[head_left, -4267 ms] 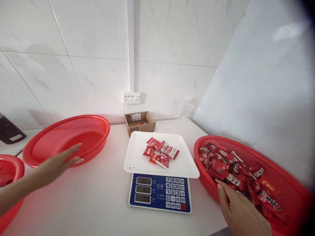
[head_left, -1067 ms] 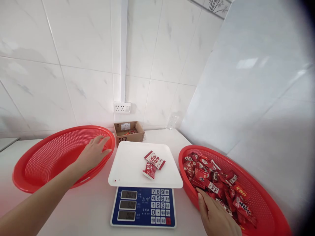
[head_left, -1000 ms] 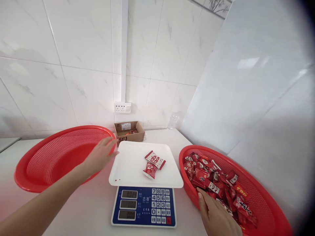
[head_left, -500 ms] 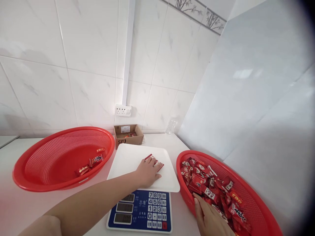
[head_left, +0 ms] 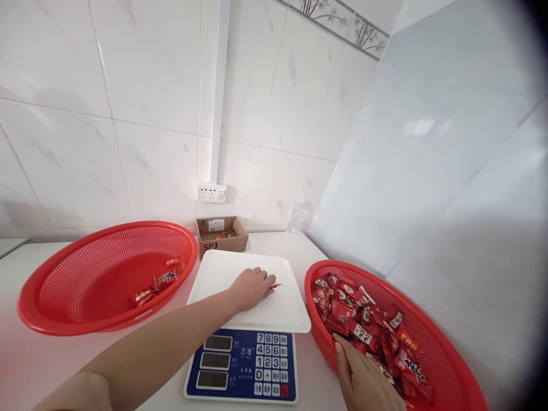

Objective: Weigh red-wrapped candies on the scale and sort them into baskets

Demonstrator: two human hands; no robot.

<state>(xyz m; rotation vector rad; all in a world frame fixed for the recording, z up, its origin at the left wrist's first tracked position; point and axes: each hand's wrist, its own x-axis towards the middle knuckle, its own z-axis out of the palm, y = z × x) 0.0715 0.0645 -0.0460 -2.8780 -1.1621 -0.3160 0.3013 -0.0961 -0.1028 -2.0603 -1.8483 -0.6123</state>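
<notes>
The left hand (head_left: 252, 290) is over the scale's white tray (head_left: 233, 268), fingers curled around a snack packet (head_left: 278, 285), one red edge showing. The right hand (head_left: 368, 379) is at the near rim of the right red plastic basket (head_left: 460, 374), which holds many red packets (head_left: 377, 325); whether its fingers grip is unclear. A few wrapped snacks (head_left: 166, 278) lie in the left red basket (head_left: 36, 308).

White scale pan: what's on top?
The curled left hand is over the pan, with a red wrapper edge showing beside it. The hand covers the rest of the wrapper and anything else beneath.
</notes>
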